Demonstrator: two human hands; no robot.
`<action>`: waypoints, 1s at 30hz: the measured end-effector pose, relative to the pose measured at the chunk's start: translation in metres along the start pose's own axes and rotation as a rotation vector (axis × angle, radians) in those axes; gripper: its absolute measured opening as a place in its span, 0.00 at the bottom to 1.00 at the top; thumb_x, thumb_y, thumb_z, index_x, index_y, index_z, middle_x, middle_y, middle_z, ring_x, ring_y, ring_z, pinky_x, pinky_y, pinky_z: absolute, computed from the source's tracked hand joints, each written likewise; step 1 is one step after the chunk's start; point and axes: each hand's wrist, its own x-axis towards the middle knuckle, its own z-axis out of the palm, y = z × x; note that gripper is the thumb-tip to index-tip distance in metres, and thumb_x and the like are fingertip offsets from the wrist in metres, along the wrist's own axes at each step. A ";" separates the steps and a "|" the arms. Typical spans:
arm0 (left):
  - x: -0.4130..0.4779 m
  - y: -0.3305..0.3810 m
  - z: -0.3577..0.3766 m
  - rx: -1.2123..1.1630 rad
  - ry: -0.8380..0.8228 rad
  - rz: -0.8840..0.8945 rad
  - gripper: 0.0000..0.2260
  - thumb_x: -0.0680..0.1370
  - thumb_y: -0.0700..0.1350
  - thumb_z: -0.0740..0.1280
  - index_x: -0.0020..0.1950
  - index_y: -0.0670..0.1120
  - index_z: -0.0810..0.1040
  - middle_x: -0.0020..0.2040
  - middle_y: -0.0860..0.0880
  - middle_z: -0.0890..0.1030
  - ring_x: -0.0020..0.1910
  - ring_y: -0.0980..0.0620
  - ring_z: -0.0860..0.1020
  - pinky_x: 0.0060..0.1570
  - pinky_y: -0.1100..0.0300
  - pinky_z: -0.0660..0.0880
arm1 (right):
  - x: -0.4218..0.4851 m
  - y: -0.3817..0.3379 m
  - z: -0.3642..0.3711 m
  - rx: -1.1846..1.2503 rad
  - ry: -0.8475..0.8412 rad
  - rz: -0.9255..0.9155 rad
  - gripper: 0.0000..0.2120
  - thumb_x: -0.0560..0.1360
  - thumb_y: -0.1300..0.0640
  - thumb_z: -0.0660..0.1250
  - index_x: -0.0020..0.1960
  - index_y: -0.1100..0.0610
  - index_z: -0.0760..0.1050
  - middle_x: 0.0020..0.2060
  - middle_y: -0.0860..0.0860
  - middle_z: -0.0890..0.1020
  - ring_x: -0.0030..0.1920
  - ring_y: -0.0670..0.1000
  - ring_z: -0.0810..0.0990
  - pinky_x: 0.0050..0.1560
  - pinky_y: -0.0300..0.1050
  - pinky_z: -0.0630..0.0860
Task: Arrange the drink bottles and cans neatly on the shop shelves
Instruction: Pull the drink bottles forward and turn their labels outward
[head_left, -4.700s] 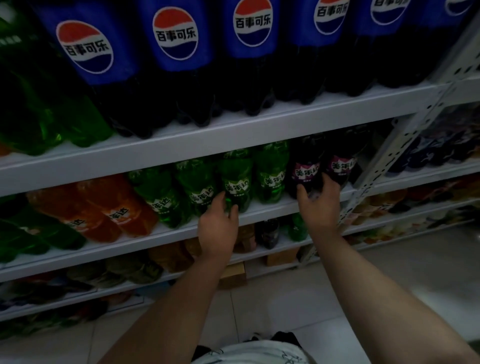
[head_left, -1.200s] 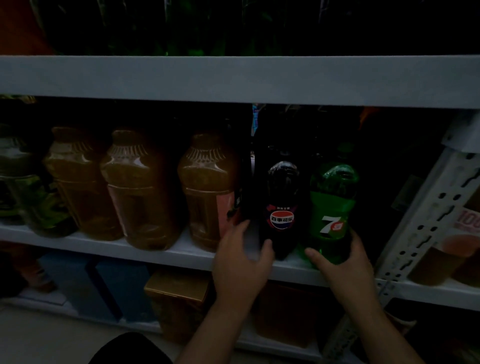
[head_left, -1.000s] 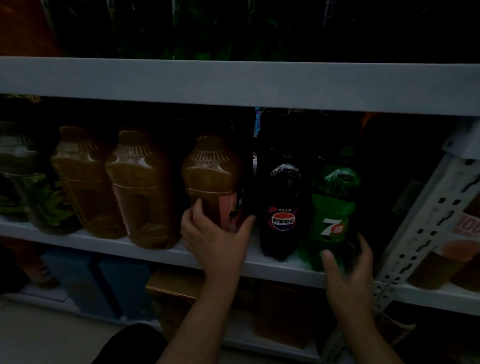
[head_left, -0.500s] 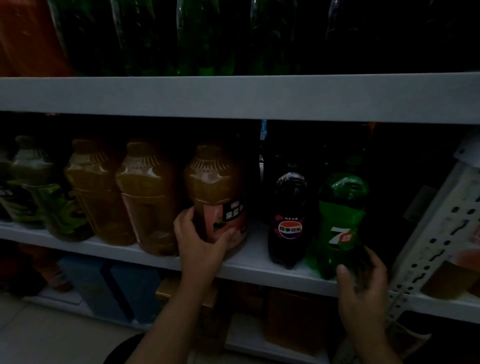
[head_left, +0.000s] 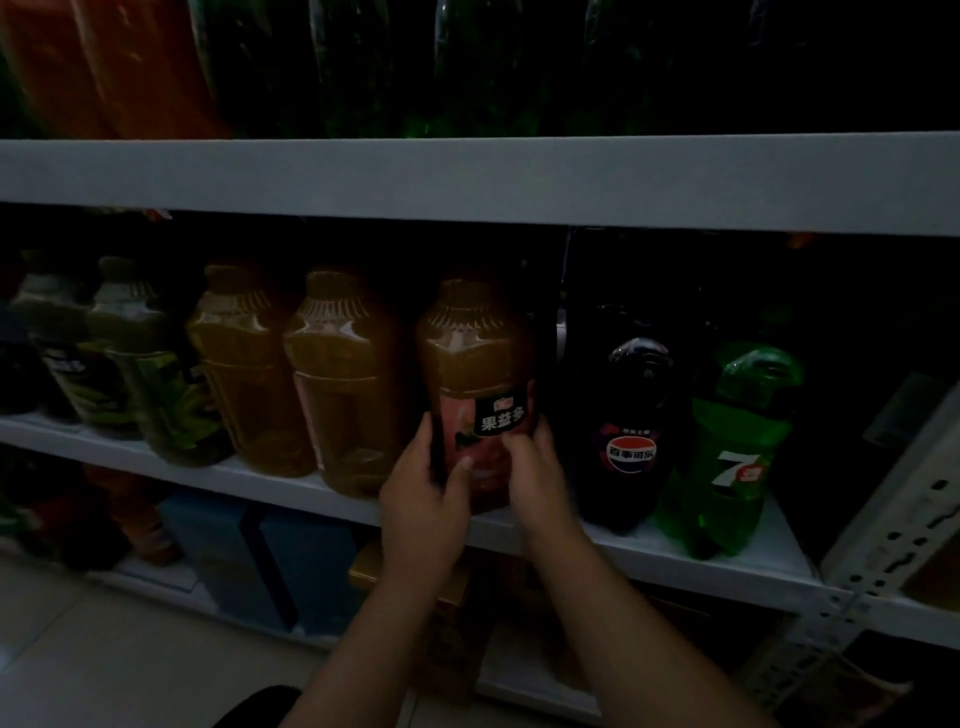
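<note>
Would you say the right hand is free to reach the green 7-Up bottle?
Probably, once the right hand releases the juice bottle; the 7-Up bottle stands unobstructed at the shelf front.

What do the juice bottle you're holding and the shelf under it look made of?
The juice bottle: probably clear glossy plastic; shoulder highlights, amber liquid shows through. The shelf: likely painted metal, matte pale, judging by the perforated upright beside it.

An amber juice bottle (head_left: 475, 364) with a pink-and-black label is standing upright at the front edge of the shelf (head_left: 649, 558), with the left hand (head_left: 426, 499) and right hand (head_left: 537, 480) gripping its lower body. Two similar amber bottles (head_left: 296, 374) are standing just to its left. A dark cola bottle (head_left: 631, 431) and a green 7-Up bottle (head_left: 732, 457) are standing to its right.
</note>
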 end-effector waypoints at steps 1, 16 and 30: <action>0.000 0.000 0.000 -0.046 -0.019 -0.026 0.25 0.79 0.45 0.66 0.74 0.55 0.64 0.64 0.57 0.75 0.62 0.65 0.73 0.57 0.72 0.71 | -0.001 -0.001 0.001 0.007 0.016 0.015 0.28 0.70 0.49 0.62 0.70 0.40 0.64 0.62 0.48 0.76 0.57 0.46 0.76 0.53 0.45 0.74; 0.024 -0.002 0.003 -0.318 -0.327 -0.014 0.26 0.78 0.54 0.64 0.75 0.57 0.61 0.67 0.56 0.73 0.66 0.57 0.72 0.63 0.54 0.72 | -0.035 0.016 0.018 -0.278 0.257 -0.123 0.40 0.69 0.46 0.61 0.76 0.42 0.45 0.73 0.43 0.55 0.71 0.51 0.60 0.68 0.57 0.65; 0.043 -0.018 -0.039 0.101 0.351 -0.336 0.46 0.69 0.56 0.72 0.77 0.55 0.45 0.78 0.44 0.49 0.76 0.43 0.51 0.72 0.40 0.55 | -0.032 0.031 0.007 -0.261 0.214 -0.069 0.42 0.69 0.45 0.62 0.77 0.42 0.42 0.76 0.43 0.52 0.73 0.48 0.55 0.68 0.44 0.56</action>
